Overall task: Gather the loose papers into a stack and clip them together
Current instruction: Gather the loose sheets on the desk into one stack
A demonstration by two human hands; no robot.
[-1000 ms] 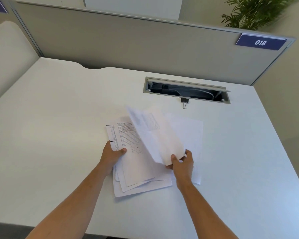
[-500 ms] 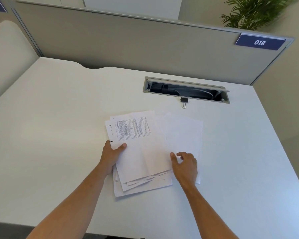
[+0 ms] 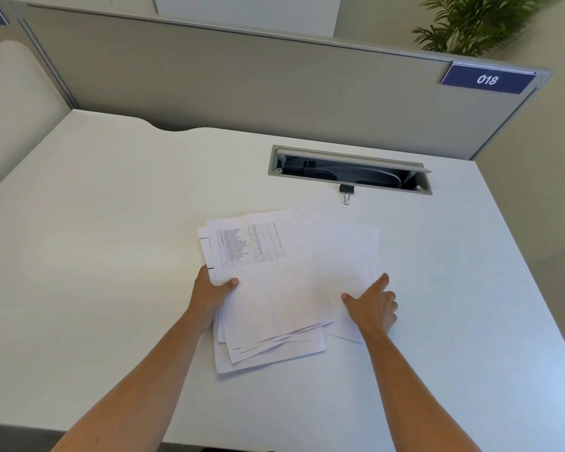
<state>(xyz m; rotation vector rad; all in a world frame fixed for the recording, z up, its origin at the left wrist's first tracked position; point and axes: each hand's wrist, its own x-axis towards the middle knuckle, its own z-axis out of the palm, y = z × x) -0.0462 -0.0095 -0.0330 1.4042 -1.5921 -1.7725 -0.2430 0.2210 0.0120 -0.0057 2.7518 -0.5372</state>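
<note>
Gripping: left hand [image 3: 211, 293] holds the left edge of the paper stack [image 3: 268, 298], thumb curled over the top sheet, fingers hidden beneath.
Stack position: mid-desk, nearer the front edge than the back; sheets fanned, lower corners splayed out of line.
Top sheet: printed table [image 3: 250, 245] in its upper left part; text too small to read.
Right hand: right hand [image 3: 374, 306] rests on the loose sheet [image 3: 344, 252], index finger and thumb stretched flat on it, other fingers loosely curled, holding nothing.
Loose sheet: lies just right of the stack, its left part tucked under the stack's right edge.
Binder clip: binder clip [image 3: 346, 193] sits apart from the papers, at the front rim of the cable slot [image 3: 351, 171] near the desk's back edge.
Change: a second ago the right hand held a sheet lifted over the stack; that sheet now lies flat on top, and the hand has shifted right onto the loose sheet. Left hand's hold unchanged.
Hard to make out: sheet count; white desk [image 3: 111, 243] and white paper blur at the edges.
</note>
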